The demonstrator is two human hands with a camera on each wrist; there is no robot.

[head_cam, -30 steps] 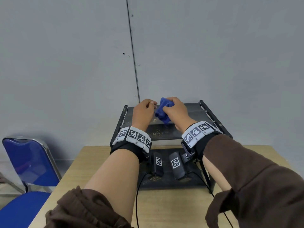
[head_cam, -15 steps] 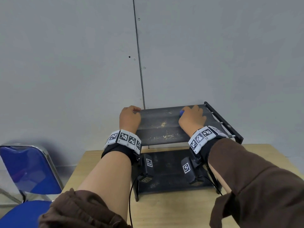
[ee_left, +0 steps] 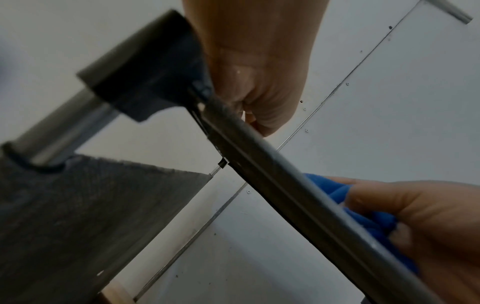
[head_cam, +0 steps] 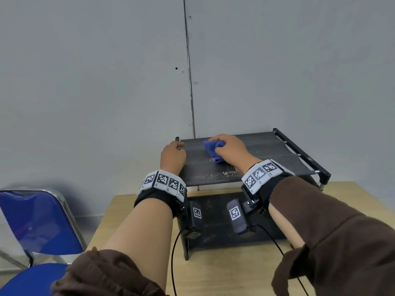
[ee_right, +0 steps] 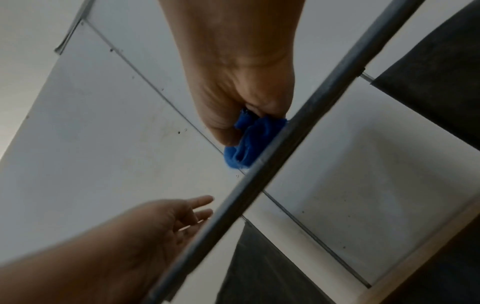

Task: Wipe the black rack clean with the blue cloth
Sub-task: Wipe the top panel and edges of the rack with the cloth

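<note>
Blue cloth [head_cam: 213, 151] is seen bunched up under the right hand [head_cam: 232, 150], whose fingers are curled round it and by which it is pressed onto the top shelf of the black rack [head_cam: 263, 154]; in the right wrist view the cloth [ee_right: 246, 142] is shown squeezed between palm and fingers just above the shelf's front bar. Pale crumbs [head_cam: 218, 173] are scattered on the shelf on the near side of that hand, between it and the front edge. To the left of the cloth, and apart from it, the left hand [head_cam: 172, 157] is laid on the rack's left end, its fingers reaching the far left corner post. In the left wrist view this hand [ee_left: 255, 67] appears loosely bent over the corner, while in the right wrist view its fingers [ee_right: 200, 202] look extended, so whether the frame is truly clasped cannot be told. Below both hands a lower shelf [head_cam: 215, 238] is seen, and the rack is carried by a wooden table [head_cam: 233, 272]. Behind the hands a grey wall [head_cam: 106, 82] is seen, and far off the left hand's side a blue chair [head_cam: 36, 223].
</note>
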